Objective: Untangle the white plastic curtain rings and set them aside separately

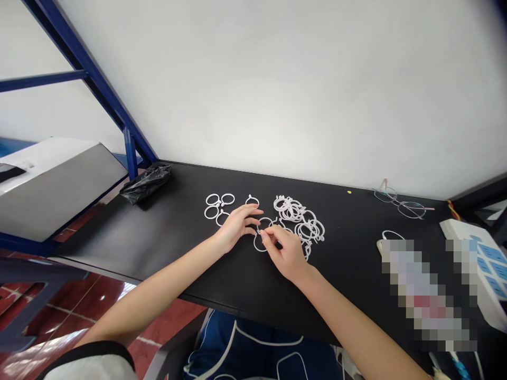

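Observation:
My right hand (pixel 287 253) is closed in a pinch at the small knob where two thin white rings (pixel 254 245) meet on the black table. Facing it, my left hand (pixel 236 226) is open, its fingers spread and curved close to those rings. Just beyond the left fingertips lies another white ring (pixel 252 198) with a knob. Several similar rings (pixel 212 212) sit in a small group left of my left hand. A tangled pile of white rings (pixel 292 210) spreads beyond and to the right of my right hand, which partly hides it.
A crumpled black plastic bag (pixel 146 183) lies at the table's left end, beside a blue metal frame (pixel 129 150). Eyeglasses (pixel 407 207) rest at the back right. A white power strip (pixel 485 269) and a blurred-out object (pixel 425 293) occupy the right side.

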Demonstrator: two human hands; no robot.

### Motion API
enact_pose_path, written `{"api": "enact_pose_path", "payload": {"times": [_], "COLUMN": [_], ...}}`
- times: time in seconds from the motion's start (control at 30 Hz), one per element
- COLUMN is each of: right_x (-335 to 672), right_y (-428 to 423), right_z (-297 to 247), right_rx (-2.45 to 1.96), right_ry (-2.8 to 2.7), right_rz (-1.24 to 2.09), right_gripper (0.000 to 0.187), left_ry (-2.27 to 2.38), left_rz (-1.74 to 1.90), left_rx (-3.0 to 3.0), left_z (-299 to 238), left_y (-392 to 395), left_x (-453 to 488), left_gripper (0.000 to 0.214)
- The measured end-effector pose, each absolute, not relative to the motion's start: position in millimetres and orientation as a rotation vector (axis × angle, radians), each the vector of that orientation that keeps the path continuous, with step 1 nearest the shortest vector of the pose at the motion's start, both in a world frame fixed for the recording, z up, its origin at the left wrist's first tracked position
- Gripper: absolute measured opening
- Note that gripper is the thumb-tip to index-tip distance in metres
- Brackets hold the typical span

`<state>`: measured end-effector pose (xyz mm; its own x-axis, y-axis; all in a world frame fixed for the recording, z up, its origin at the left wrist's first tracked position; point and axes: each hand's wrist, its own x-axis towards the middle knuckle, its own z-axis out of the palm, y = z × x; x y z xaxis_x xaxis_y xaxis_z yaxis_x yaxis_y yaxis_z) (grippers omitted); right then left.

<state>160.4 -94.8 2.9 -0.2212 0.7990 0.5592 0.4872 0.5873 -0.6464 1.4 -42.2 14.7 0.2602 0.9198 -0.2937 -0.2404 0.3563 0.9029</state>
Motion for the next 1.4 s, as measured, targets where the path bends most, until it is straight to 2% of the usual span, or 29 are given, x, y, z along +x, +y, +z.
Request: {"api": "enact_pose_path", "payload": {"times": [0.13,0.27,0.53,0.8,0.97,1.2,1.4], "right_x": [160.5,160.5,160.8,160.8,161.3,160.8,161.0], "right_y": [-95.6,-96.4,-96.1,-95.4,-95.5,-95.4,-95.7], "right_z": [3.2,3.8,4.1,3.2,1.4,1.9,2.5], "right_rx": [-1.042,-1.037,-1.036,-1.037,-1.040,-1.037,-1.036], "right_ry": [-1.882,-1.883,-1.890,-1.888,-1.888,-1.887,-1.885], "right_rz": [0.419,0.427,0.423,0.421,0.428,0.422,0.428], "right_gripper": [0.021,0.021,0.021,0.021,0.021,0.021,0.021], "left_ry": [1.113,1.191,1.278,1.518,1.540,1.587,1.629], "left_rz": [1.029,0.908,0.556,0.354,0.374,0.365,0.364], "left_rx": [1.683,2.213,2.506,2.685,2.623,2.513,2.496], "left_z": [11.6,6.7,1.3,3.9,3.7,13.5,18.0], "left_y": [-40.8,-37.2,-37.4,-43.5,-44.7,-44.6,-44.6], "left_x": [-6.3,-13.4,-10.2,-6.0,-6.5,-7.2,-7.8], "left_gripper": [0.019,0.026,0.033,0.032,0.040,0.021,0.022]}}
